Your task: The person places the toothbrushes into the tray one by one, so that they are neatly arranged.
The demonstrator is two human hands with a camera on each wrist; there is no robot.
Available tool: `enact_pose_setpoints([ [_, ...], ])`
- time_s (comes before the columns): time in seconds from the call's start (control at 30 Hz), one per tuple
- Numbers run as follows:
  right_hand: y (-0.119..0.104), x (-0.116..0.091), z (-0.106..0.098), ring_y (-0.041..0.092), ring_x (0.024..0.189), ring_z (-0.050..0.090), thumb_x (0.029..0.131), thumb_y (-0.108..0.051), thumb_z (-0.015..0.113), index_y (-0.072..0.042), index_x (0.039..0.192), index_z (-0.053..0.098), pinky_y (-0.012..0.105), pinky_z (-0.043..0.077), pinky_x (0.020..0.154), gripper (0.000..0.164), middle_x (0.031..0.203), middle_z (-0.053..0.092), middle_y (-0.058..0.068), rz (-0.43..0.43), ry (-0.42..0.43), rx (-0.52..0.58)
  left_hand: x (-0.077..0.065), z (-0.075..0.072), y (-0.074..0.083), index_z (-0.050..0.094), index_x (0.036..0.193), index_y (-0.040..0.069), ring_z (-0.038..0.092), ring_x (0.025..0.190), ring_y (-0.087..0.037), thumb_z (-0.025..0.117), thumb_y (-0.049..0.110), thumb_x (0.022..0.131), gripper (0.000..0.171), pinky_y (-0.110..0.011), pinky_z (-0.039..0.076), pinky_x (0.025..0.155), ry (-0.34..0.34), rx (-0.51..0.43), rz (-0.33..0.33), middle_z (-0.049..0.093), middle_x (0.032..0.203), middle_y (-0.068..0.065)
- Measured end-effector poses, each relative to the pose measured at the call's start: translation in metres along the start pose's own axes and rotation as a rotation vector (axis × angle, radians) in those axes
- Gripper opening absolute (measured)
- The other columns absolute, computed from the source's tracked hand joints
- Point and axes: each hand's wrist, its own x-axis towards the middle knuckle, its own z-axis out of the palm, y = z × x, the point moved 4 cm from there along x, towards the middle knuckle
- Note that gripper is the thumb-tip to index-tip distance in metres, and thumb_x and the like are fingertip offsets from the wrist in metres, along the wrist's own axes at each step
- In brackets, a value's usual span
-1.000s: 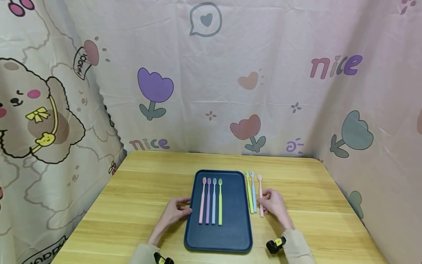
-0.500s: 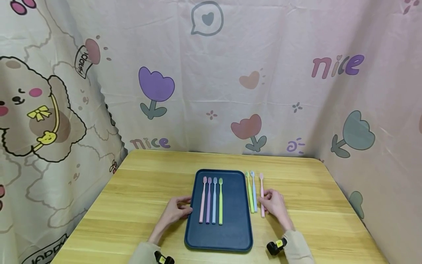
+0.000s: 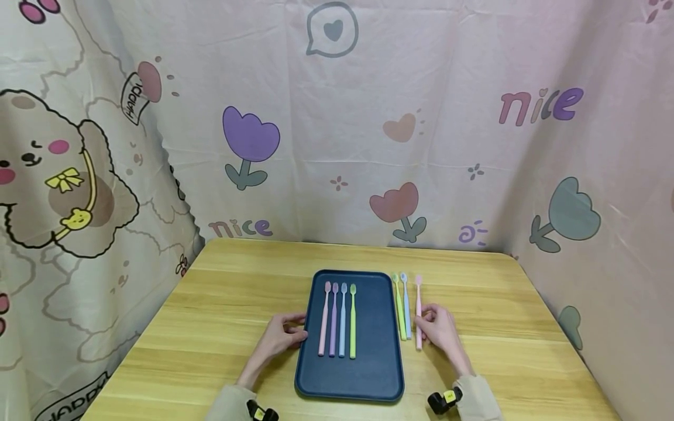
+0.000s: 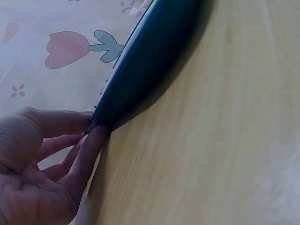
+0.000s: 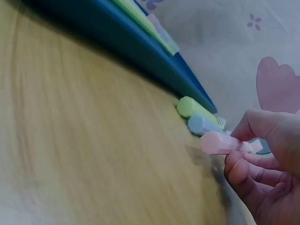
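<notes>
On the dark blue tray (image 3: 350, 383) lie a pink toothbrush (image 3: 324, 321), a purple toothbrush (image 3: 333, 321), a blue toothbrush (image 3: 343, 321) and a green toothbrush (image 3: 353, 321), side by side with heads away from me. My left hand (image 3: 279, 339) pinches the tray's left rim, as the left wrist view also shows. Between thumb and fingers, my right hand (image 3: 441, 332) holds a second pink toothbrush (image 5: 218, 143) by its handle. Just left of that, another green toothbrush (image 3: 399, 310) and another blue toothbrush (image 3: 406, 310) lie on the table along the tray's right edge.
The wooden table (image 3: 221, 292) carries the tray near its middle. A printed curtain (image 3: 326, 117) hangs behind the table and along both sides. Black cameras sit on both wrists, over beige sleeves (image 3: 476, 397).
My right hand has shifted slightly right and toward me with the pink toothbrush, widening its gap from the blue one. My left hand stays at the tray's rim.
</notes>
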Motion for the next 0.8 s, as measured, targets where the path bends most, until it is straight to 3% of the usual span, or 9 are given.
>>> enact_pose_setpoints([
  [0.4,-0.028,-0.013,0.013,0.009,0.047,0.055,0.085,0.002,0.066,0.009,0.108,0.063,0.020,0.044,0.041,0.025,0.065,0.063,0.004,-0.029,-0.042,0.070,-0.001,0.000,0.001,0.055,0.134,-0.014,0.074,0.092,-0.031,0.072,-0.001,0.086,0.053,-0.034,0.064,0.066,0.000,-0.001,0.012,0.063,0.123,-0.034],
  [0.8,-0.055,-0.024,0.048,0.008,0.042,0.056,0.085,0.001,0.068,0.009,0.109,0.060,0.032,0.054,0.041,0.027,0.070,0.065,0.008,-0.084,-0.182,0.052,-0.001,-0.001,0.001,0.055,0.135,-0.014,0.074,0.090,-0.026,0.073,0.000,0.086,0.054,-0.030,0.063,0.067,-0.012,0.010,0.019,0.064,0.123,-0.034],
])
